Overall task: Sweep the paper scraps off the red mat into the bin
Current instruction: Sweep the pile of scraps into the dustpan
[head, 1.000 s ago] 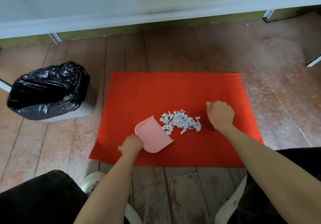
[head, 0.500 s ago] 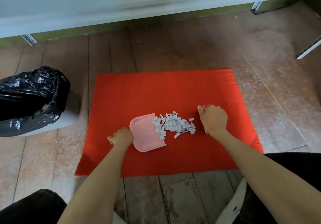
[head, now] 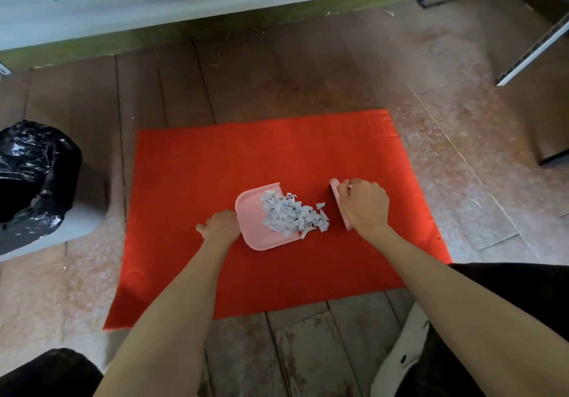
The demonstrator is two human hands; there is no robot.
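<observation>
The paper scraps (head: 292,215) lie in a heap, half on the pink dustpan (head: 251,211) and half on the red mat (head: 215,165), just left of the brush (head: 335,195). The right hand (head: 365,208) is clenched round the brush, whose long edge runs away from the person, square to a push toward the dustpan's open mouth. The left hand (head: 220,225) grips the dustpan at its left end. A few scraps at the lip still need to go in, I judge. The bin (head: 61,227), lined with a black bag (head: 30,156), stands off the mat well to the left, nearer the left hand. Only bare mat and floorboards (head: 92,104) lie between.
</observation>
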